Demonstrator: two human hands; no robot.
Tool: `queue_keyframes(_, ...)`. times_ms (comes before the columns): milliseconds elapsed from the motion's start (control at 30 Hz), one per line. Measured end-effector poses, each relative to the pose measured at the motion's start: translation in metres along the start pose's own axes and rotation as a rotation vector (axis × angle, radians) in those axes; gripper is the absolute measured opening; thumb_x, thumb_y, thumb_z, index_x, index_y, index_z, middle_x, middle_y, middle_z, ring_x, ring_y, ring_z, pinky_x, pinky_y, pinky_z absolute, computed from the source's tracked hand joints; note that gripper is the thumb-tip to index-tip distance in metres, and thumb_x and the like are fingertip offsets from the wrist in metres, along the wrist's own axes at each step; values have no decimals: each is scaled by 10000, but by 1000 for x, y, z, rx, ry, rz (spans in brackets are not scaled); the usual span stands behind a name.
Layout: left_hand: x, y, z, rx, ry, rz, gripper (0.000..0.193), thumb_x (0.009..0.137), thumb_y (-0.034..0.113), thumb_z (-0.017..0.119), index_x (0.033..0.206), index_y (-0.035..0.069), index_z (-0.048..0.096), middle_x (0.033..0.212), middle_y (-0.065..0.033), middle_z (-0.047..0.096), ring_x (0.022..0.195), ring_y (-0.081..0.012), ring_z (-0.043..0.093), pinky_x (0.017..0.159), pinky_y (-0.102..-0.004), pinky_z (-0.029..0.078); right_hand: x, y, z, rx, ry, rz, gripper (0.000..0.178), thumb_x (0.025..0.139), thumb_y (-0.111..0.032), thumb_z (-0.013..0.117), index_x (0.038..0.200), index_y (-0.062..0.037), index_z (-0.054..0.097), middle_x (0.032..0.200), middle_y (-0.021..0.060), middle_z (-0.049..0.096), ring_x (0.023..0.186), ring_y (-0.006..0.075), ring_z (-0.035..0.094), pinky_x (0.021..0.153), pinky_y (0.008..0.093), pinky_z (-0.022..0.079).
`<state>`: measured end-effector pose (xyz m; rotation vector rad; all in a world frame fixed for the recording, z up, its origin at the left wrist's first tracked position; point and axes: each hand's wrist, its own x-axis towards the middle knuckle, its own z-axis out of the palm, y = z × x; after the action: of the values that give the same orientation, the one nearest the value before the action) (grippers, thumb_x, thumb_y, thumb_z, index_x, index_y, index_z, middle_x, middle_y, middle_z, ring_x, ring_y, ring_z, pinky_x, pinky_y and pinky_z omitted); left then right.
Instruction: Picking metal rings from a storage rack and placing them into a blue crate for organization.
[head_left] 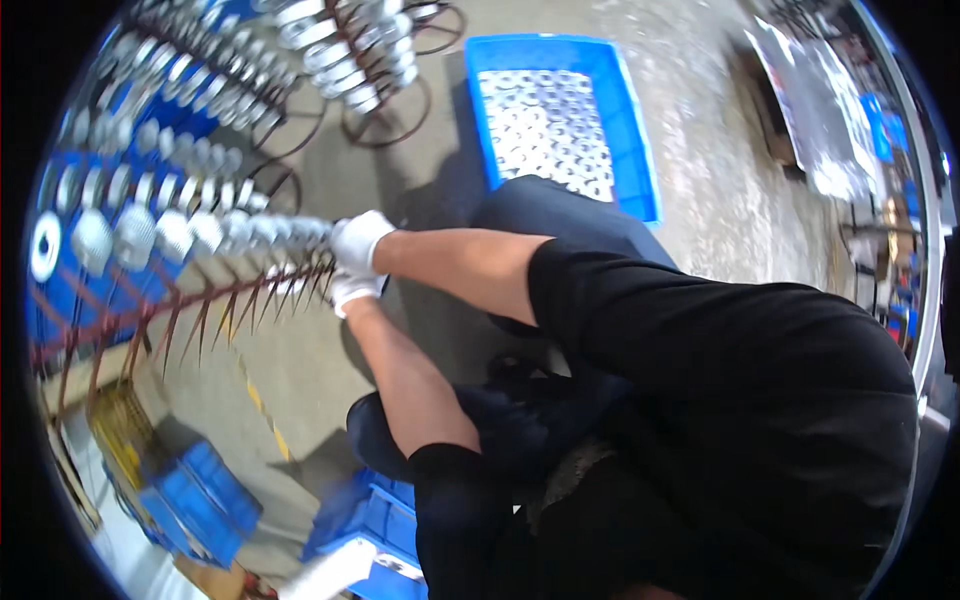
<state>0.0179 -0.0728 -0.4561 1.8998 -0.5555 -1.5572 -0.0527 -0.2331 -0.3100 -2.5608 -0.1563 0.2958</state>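
Both of my hands wear white gloves and meet at the near end of a reddish-brown rack [150,311] with pointed pegs. My right hand [362,242] is curled beside the last of a row of silvery round metal parts [205,232] hanging on the rack's pegs. What its fingers hold, if anything, is hidden. Just below it, my left hand [355,288] reaches in among the pegs; its fingertips are covered by the right hand and the rack. Along the lower side the pegs are bare.
Beyond my right arm, a blue bin [630,130] holds many silvery round parts. More loaded racks [340,60] stand at the far left on round bases. Blue crates [205,500] and a yellow basket [125,425] sit at near left. Silvery sheeting [825,110] lies at the far right.
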Motion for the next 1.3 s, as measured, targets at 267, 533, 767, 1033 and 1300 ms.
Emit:
queue_keyframes(267,44,43,-7,-305,61,41,414,938,245,285,1288,97,447,1301,-96,501,1180,-225,495,953,-369,390,-8,35,-59,-88,-143,-80,274,683,-313,628,780,-64,690,691,92,660,579,274,603,560,374,501)
queue_keyframes(533,6,38,19,-659,208,-78,401,940,272,313,1261,91,471,1298,-93,506,1183,-242,491,949,-397,392,-99,165,-212,371,-171,169,448,716,-446,630,801,-7,659,673,61,622,551,215,503,572,333,464)
queue_keyframes(767,-11,59,40,-963,452,-211,393,941,296,338,1236,86,491,1294,-91,509,1186,-257,488,945,-421,394,-201,277,-140,-69,-509,641,395,707,-410,597,813,-39,679,715,95,661,575,232,579,558,328,499)
queue_keyframes(1033,-43,78,58,-1301,801,-327,390,943,323,366,1209,80,515,1291,-88,513,1189,-274,484,941,-449,396,-210,270,-79,-23,-370,636,442,664,-425,644,857,-29,680,755,111,666,641,269,584,628,373,506)
queue_keyframes(1300,-67,91,71,-1567,1071,-371,388,944,344,392,1188,77,532,1271,-94,524,1181,-292,487,937,-469,400,-210,268,-82,149,-333,651,402,684,-349,669,909,-15,673,796,114,672,680,287,613,656,372,508)
